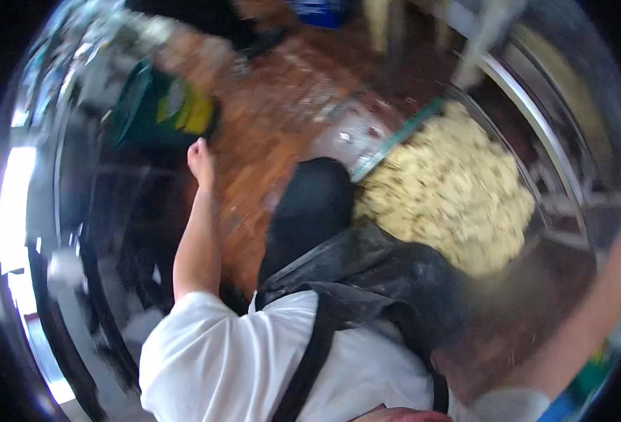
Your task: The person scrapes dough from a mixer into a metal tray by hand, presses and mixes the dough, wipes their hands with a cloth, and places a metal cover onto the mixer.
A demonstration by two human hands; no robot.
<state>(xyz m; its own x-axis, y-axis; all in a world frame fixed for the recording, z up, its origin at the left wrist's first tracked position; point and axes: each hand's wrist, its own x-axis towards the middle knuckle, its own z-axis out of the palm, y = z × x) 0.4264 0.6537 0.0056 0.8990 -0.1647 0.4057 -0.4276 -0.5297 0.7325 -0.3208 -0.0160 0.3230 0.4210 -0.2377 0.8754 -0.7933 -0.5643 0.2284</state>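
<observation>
My left hand (199, 163) hangs beside my body at the left, blurred, its fingers curled closed with nothing visible in them. Just beyond it stands a dark green bin (131, 105) with a yellow patch; whether they touch I cannot tell. My right forearm (592, 316) stretches out to the right edge, where the hand passes out of view. In front of me to the right, a large pale yellow, lumpy, dough-like mass (447, 190) with darker specks fills a container with a green-tinted edge (398, 139).
A wet-looking reddish-brown floor (275, 119) runs ahead. Metal rails (535, 119) flank the dough-like mass at the right. A blue container (317, 13) stands at the far top. Dark, blurred equipment lines the left. My dark apron (374, 267) hangs close to the dough-like mass.
</observation>
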